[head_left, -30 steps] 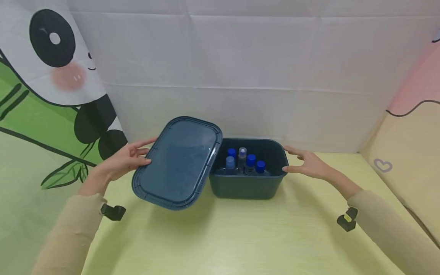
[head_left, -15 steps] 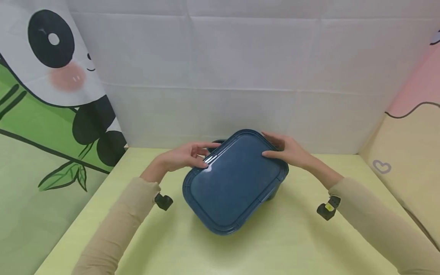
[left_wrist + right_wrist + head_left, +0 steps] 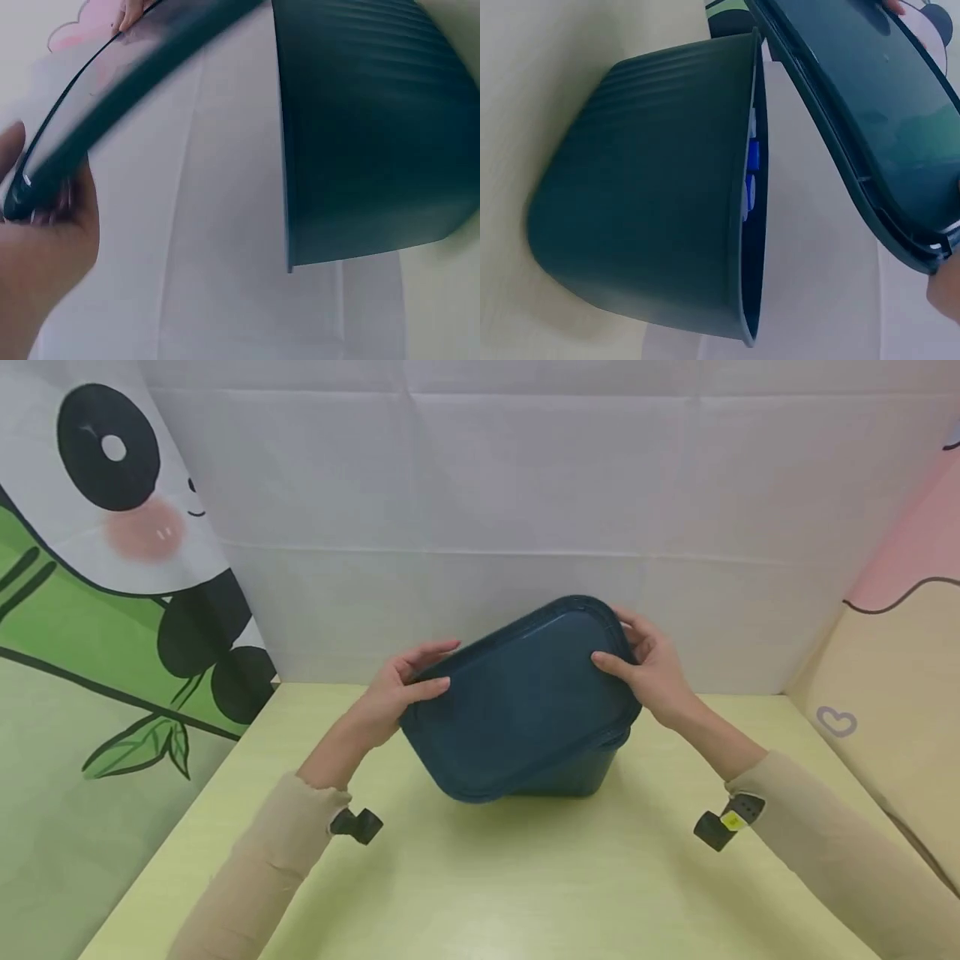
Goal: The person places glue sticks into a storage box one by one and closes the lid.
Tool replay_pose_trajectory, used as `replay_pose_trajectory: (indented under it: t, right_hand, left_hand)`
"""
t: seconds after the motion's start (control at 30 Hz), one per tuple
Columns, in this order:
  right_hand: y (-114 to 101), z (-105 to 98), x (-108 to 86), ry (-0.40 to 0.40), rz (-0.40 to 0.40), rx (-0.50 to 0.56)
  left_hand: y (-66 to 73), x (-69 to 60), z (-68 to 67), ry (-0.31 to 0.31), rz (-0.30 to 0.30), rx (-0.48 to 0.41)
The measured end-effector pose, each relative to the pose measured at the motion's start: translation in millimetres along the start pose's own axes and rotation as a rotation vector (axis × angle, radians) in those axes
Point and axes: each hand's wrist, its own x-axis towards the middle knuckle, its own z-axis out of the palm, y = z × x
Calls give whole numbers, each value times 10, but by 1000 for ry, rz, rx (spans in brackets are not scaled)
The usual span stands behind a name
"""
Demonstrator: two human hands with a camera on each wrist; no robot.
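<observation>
A dark blue-green lid point(image 3: 525, 702) is held tilted above a box of the same colour point(image 3: 570, 774). My left hand point(image 3: 390, 697) grips the lid's left end, thumb on top and fingers underneath. At the opposite end, my right hand point(image 3: 654, 672) pinches the lid's edge, with its thumb on the upper face. In the right wrist view a gap shows between the lid point(image 3: 870, 112) and the rim of the box point(image 3: 645, 195). Blue bottle caps point(image 3: 751, 156) peek over that rim; the rest of the bottles is hidden. The left wrist view shows the box's ribbed side point(image 3: 375, 142).
The box stands on a pale yellow-green table point(image 3: 480, 885) close to a white cloth backdrop point(image 3: 480, 510). A panda-patterned cloth point(image 3: 142, 577) hangs at the left. On the right is a cream and pink panel point(image 3: 892, 693) with a heart drawn on it.
The lid has come rightward over the box, turned more crosswise and risen. My right hand has left the box rim and taken the lid's right end. The bottles are now covered in the head view.
</observation>
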Motion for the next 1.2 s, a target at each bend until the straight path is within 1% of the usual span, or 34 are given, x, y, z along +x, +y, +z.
replay_pose_trajectory:
  t: [0.03,0.1,0.17,0.2,0.27,0.3,0.37,0.4,0.47,0.53,0.6,0.63,0.7,0.8,0.87,0.93,1.03,1.1,1.13,1.2]
  right_hand:
    - [-19,5,3,44,-25,33]
    - [-43,22,6,107,-76,87]
    - [-45,37,6,140,-113,107]
    - [-42,42,4,145,-129,98]
    - [-42,43,-3,139,-163,51]
    - [-45,39,-6,131,-181,28]
    - [-67,29,-6,112,-216,-14]
    - [-83,23,-6,103,-230,-34]
    - [-124,15,-10,93,-254,-77]
    - [-165,19,-21,97,-267,-113]
    - [-197,36,-39,111,-298,-134]
    - [-212,50,-50,117,-318,-126]
    - [-239,83,-78,125,-364,-97]
    - [-269,131,-112,137,-503,-97]
    - [-278,161,-128,150,-627,-145]
    - [-267,197,-131,172,-768,-203]
    - [-208,251,-133,197,-940,-250]
    - [-150,276,-140,212,-1018,-278]
    - [-119,284,-148,216,-1046,-294]
    - [-60,293,-165,224,-1082,-326]
  left_hand:
    - [6,-11,27,72,55,-2]
    - [7,-12,90,220,168,28]
    - [1,11,153,324,274,65]
    - [-3,24,180,360,321,90]
    - [-5,43,229,404,405,172]
    - [-3,48,251,405,438,203]
    - [9,47,286,392,477,251]
    - [14,45,296,385,486,268]
    - [30,32,312,377,484,287]
    - [47,17,315,388,472,287]
    - [58,-2,303,404,457,286]
    - [62,-15,296,413,449,276]
    - [60,-44,282,423,442,225]
    - [31,-98,255,434,435,133]
    - [8,-135,249,427,414,84]
    - [-6,-170,253,404,351,40]
    - [-8,-206,274,362,209,-38]
    - [-14,-216,295,343,121,-112]
    - [-22,-216,305,342,96,-142]
    - [-46,-216,329,347,79,-199]
